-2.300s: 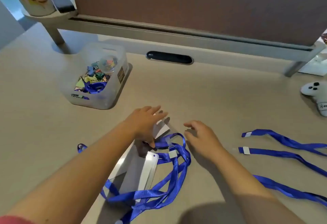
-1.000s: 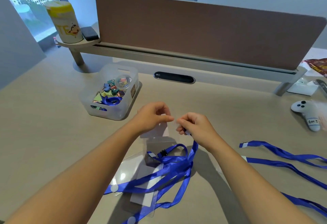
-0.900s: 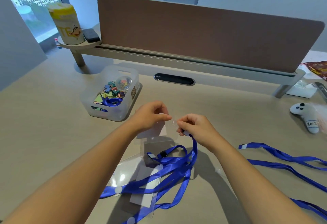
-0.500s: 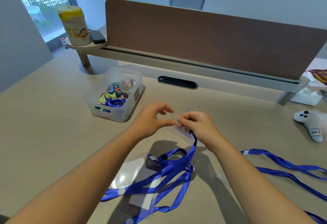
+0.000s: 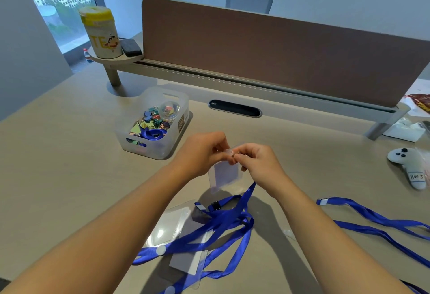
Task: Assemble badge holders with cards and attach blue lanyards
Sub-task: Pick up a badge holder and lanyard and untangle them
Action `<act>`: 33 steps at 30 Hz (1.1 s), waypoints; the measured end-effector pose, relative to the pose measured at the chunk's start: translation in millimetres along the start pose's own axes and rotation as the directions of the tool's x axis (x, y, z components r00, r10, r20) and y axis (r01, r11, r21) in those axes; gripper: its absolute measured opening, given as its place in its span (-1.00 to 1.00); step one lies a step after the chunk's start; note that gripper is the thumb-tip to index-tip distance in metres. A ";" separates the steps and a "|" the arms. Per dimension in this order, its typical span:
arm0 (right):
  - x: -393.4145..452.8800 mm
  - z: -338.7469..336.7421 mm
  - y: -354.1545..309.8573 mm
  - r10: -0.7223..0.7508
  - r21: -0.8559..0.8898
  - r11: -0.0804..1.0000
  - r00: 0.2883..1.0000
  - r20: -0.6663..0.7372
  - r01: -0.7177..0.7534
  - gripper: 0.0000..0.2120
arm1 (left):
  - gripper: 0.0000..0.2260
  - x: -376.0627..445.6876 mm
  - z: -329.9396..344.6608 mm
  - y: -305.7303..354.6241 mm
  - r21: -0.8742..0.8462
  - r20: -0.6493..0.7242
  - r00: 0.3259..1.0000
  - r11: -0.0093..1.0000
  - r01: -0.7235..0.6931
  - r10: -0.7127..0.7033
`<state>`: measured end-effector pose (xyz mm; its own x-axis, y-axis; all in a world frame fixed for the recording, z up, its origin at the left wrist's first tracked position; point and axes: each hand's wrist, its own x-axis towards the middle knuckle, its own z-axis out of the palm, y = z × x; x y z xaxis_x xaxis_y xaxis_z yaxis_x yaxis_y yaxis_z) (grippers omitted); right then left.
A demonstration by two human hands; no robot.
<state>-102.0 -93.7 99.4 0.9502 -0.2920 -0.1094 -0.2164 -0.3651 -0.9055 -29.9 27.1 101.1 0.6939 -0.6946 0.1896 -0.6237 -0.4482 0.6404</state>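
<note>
A clear badge holder [image 5: 225, 175] with a pale card inside hangs above the desk. My left hand [image 5: 202, 152] pinches its top edge. My right hand [image 5: 256, 160] pinches the end of a blue lanyard [image 5: 246, 197] at that same top edge, and the strap trails down to a tangle of blue lanyards [image 5: 216, 228] on the desk. Under the tangle lie more clear badge holders [image 5: 167, 226] and a card [image 5: 183, 261]. The clip between my fingers is hidden.
A clear bin [image 5: 152, 122] of coloured clips stands at the back left. More blue lanyards [image 5: 377, 221] lie at the right, beyond them a white plush controller [image 5: 409, 165]. A brown divider panel [image 5: 279, 47] runs along the back, with a canister [image 5: 101, 32] on its shelf.
Both hands have risen from the desk with the badge holder and lanyard end, coming together. The holder now hangs free below my fingers. The camera has tilted up.
</note>
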 end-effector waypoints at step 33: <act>27.8 -20.9 -45.9 0.127 0.325 0.945 0.966 -0.225 -0.048 -0.75 | -0.86 36.6 -8.8 0.5 -0.348 -0.165 0.982 0.937 0.025 -0.087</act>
<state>-70.3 -103.5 146.4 0.8398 -0.5276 -0.1280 -0.1773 -0.0436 -0.9832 -1.6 6.4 114.9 0.7954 -0.5506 0.2533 -0.4422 -0.2414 0.8638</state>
